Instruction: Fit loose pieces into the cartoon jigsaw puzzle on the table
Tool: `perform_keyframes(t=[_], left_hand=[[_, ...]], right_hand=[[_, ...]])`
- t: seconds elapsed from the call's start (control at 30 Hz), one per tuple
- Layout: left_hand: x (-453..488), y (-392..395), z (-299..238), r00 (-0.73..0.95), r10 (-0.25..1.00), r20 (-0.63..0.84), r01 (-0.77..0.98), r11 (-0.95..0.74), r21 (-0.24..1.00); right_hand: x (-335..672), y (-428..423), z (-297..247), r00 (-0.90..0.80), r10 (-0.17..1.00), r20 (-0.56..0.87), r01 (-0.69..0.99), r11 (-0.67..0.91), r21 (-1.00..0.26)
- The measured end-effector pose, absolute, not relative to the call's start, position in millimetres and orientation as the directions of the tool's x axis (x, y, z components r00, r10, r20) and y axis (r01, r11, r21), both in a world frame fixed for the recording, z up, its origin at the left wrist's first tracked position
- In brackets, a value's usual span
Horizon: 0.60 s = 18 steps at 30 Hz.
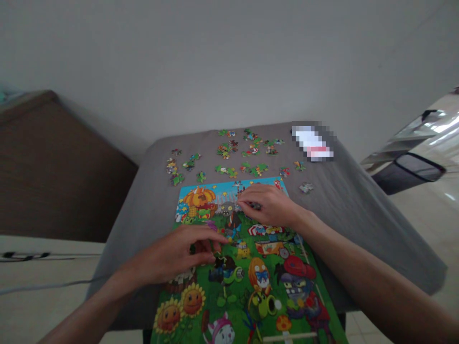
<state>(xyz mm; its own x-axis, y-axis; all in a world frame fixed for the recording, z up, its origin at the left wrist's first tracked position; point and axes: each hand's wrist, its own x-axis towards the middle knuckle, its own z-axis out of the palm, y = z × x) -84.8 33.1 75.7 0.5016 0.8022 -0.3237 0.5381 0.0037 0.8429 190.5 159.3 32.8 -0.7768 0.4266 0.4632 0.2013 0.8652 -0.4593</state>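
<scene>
A colourful jigsaw puzzle (224, 282) with cartoon plants and zombies lies on the grey-covered table. Over its upper right part, my right hand (268, 203) is bent with thumb and fingertips together near the grey zombie figure. Whatever is between those fingertips, if anything, is hidden. My left hand (182, 251) hovers at or rests on the puzzle's left middle, thumb and index finger apart, with nothing visible in it. Beyond the puzzle's top edge, several loose puzzle pieces (225, 170) are scattered; one lone piece (306, 187) lies right of the board.
A blurred-out white object, perhaps a phone (312, 142), lies at the table's back right. The grey cloth (139, 200) covers the table, which stands against a pale wall (201, 62). Brown furniture (60, 167) is at the left; a cable (50, 285) runs below it.
</scene>
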Motion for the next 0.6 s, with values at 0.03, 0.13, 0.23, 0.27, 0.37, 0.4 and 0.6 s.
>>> perform_keyframes(t=[0.03,0.13,0.23,0.27,0.37,0.4,0.6], left_hand=[[-80,34,77,0.508,0.799,-0.321,0.540,-0.005,0.842],[-68,36,79,0.521,0.791,-0.321,0.559,-0.032,0.829],[-59,36,79,0.529,0.783,-0.327,0.583,-0.056,0.810],[-56,36,78,0.531,0.783,-0.325,0.593,-0.069,0.802],[-53,35,75,0.532,0.790,-0.304,0.621,-0.120,0.775],[-52,35,74,0.537,0.791,-0.293,0.624,-0.139,0.769],[-49,40,66,0.578,0.770,-0.271,0.631,-0.210,0.747]], right_hand=[[190,159,32,-0.780,0.430,0.455,0.205,0.862,-0.464],[189,160,32,-0.786,0.431,0.442,0.209,0.859,-0.467],[189,160,34,-0.789,0.434,0.436,0.216,0.859,-0.463],[189,160,35,-0.789,0.435,0.433,0.220,0.859,-0.462],[189,159,38,-0.791,0.441,0.424,0.230,0.857,-0.462],[189,159,38,-0.794,0.441,0.419,0.231,0.856,-0.463],[189,157,40,-0.809,0.446,0.383,0.245,0.848,-0.470]])
